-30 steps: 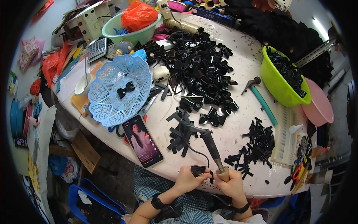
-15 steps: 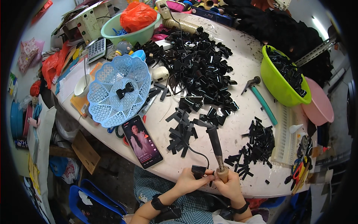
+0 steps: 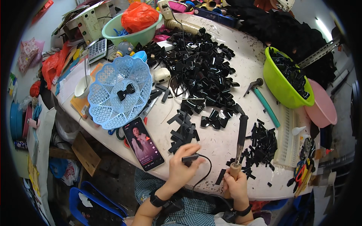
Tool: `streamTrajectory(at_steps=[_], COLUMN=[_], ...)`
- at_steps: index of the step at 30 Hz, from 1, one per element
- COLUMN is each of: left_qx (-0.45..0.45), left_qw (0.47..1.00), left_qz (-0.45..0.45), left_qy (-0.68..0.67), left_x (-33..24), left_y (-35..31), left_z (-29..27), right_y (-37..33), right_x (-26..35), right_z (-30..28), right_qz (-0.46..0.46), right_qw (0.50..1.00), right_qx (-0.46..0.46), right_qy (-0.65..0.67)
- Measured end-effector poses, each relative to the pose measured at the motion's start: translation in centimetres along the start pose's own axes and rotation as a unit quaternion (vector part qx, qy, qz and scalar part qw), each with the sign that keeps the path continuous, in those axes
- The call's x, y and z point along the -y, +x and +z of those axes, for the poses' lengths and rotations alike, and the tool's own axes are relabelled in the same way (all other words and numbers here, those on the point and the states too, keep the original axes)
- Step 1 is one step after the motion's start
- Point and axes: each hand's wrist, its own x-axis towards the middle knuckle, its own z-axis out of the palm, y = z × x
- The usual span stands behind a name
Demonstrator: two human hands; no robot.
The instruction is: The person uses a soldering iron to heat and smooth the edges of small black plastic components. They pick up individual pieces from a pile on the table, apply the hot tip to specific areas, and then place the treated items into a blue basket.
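My right hand (image 3: 236, 186) grips the wooden handle of a soldering iron (image 3: 239, 148). The iron points away from me, its dark tip end beside the bow pile. A short black strip (image 3: 221, 176) also sticks out at the left of that hand's fingers. My left hand (image 3: 183, 167), raised over the table's near edge, has a small folded black piece (image 3: 189, 158) between thumb and fingers. A thin black cable (image 3: 209, 169) loops down beside it. Just beyond lie loose black strips (image 3: 183, 132) and several glossy black bows (image 3: 215, 119).
A big heap of black bows (image 3: 203, 67) covers the middle. More cut strips (image 3: 263, 141) lie at right. A phone (image 3: 143, 143) and a blue lattice basket (image 3: 103, 105) with one bow stand left. A green basin (image 3: 271, 77) and a teal-handled hammer (image 3: 267, 108) are at far right.
My left hand has moved away from my right, leftward and forward, with the black piece. The iron has swung to the right, and a black strip now shows at my right fingers.
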Motion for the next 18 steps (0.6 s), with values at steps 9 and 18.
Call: streamTrajectory(at_steps=[9, 18], left_qx=[0.276, 0.368], left_qw=[0.889, 0.808], left_qz=[-0.31, -0.361], left_qy=[-0.192, -0.285], left_x=[0.4, 0.4], left_y=[-2.7, -2.3], left_z=[1.2, 0.3], right_y=[-0.2, -0.9], right_x=[0.1, 2.1], right_z=[0.4, 0.0], right_qz=[0.004, 0.0], right_qw=[0.999, 0.987], right_qx=[0.032, 0.153], right_qy=[0.003, 0.055])
